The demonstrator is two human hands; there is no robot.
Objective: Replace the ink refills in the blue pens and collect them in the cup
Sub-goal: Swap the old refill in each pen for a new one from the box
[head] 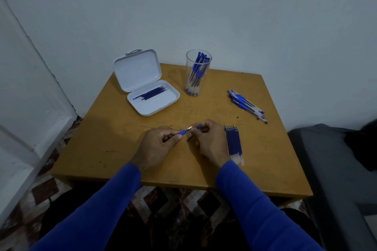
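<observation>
Over the bare brown wooden table [204, 161], the left hand [157, 144] pinches a blue-gripped pen [184, 131], tip toward the right hand [210, 140], which curls round a small blue part, likely for reassembly. The tall clear plastic cup [198, 73] behind holds finished pens. No readable writing anywhere.

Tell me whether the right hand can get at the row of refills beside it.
Probably yes: the row of refills lies just beside the right hand, with nothing between them, though that hand already holds a pen part.
</observation>
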